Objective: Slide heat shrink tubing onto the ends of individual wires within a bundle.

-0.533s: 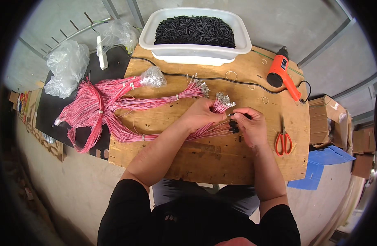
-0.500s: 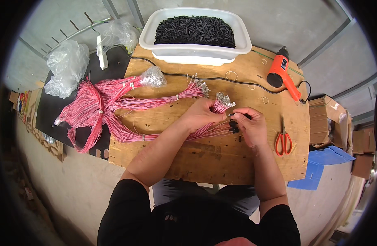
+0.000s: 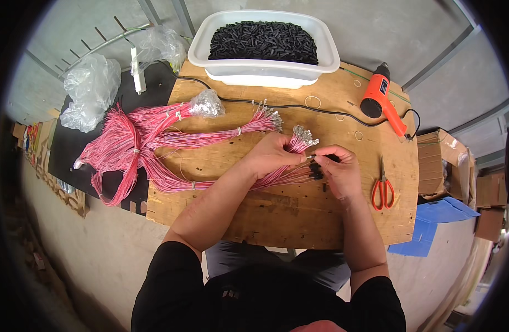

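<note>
My left hand is closed round a bundle of thin pink wires, its thumb and forefinger pinching one wire end. Past those fingers fan the wires' silvery metal terminals. Facing it, my right hand pinches a short black sleeve close to that wire end; the fingers partly hide where they meet. Just below, several wire ends carrying black sleeves lie beside my right fingers. One loose black sleeve rests on the wooden table.
A white tub of short black sleeves stands at the back. More tied pink wires spread to the left, near clear plastic bags. An orange heat gun with a black cord and red-handled scissors lie right. Rubber bands are scattered about.
Both hands stay almost in place. The fingers of my right hand have shifted very slightly at the wire end, and the terminals by my left hand have tilted a little.
</note>
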A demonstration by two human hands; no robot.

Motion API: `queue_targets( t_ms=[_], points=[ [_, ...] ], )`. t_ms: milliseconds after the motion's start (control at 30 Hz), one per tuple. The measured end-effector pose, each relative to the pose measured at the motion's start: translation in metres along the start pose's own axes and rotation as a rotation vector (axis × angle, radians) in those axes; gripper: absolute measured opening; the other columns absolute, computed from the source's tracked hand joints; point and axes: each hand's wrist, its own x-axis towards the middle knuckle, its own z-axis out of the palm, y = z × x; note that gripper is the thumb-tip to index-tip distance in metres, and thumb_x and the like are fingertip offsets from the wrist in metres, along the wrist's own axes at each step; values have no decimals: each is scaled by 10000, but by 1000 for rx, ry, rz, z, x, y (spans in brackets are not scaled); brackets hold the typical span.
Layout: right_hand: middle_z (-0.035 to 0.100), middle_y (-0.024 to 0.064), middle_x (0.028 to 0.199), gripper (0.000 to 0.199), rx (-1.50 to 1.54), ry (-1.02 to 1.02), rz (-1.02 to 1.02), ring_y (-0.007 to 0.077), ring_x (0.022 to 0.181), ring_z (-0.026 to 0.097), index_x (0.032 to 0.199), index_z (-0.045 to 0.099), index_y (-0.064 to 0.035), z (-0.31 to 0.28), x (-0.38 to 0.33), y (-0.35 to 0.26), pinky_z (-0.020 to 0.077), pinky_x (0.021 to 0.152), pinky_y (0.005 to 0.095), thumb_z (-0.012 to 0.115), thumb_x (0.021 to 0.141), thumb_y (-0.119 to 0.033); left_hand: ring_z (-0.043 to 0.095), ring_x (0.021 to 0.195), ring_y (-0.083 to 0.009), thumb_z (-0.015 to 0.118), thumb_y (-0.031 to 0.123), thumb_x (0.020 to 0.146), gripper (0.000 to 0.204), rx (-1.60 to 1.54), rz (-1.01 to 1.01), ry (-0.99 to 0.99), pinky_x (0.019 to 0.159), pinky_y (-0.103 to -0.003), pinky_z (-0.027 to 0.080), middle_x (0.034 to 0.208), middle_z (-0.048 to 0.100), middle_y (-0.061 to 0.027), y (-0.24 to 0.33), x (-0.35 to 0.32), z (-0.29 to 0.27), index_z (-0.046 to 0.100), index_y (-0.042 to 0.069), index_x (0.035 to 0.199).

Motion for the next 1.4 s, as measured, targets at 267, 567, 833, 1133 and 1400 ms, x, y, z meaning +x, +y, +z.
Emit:
queue_targets(
  t_ms=[267, 567, 833, 1133, 1400],
  points=[
    [704, 29, 895, 125, -9, 1, -20, 44, 728, 602, 1014, 733, 24, 3, -2, -4, 471, 616, 185, 687, 906, 68, 585, 664, -88, 745, 63, 854, 98, -13, -15, 16, 607, -240, 455, 748, 645, -27, 4, -2, 3, 694, -11, 892],
    [717, 44, 915, 125, -46, 12, -21, 66, 785, 630, 1016, 739, 30, 3, -3, -4, 508, 696, 205, 705, 898, 55, 592, 678, -83, 754, 68, 850, 108, 28, -3, 17, 616, -243, 463, 767, 659, -26, 5, -2, 2, 703, -11, 904],
    [721, 61, 954, 127, -44, 34, -95, 84, 821, 644, 1009, 726, 32, -5, 1, 1, 522, 749, 224, 708, 887, 64, 626, 677, -105, 774, 80, 854, 132, -95, 18, -16, 633, -258, 511, 779, 682, -44, 8, -2, 2, 714, -24, 908],
    [715, 62, 958, 151, 21, 26, -69, 73, 790, 624, 1029, 714, 27, -3, 1, -1, 498, 708, 208, 711, 882, 64, 621, 701, -96, 749, 70, 874, 109, 48, 20, -5, 651, -253, 502, 788, 672, -37, 6, -2, 2, 701, -19, 915],
    [693, 70, 871, 183, 249, -46, 204, 41, 577, 452, 1062, 669, 25, -13, 4, -11, 293, 472, 175, 676, 967, -131, 588, 689, -72, 742, 78, 884, 105, 77, 32, -13, 638, -243, 477, 764, 649, -11, 1, -2, 2, 691, -10, 909]
  ],
)
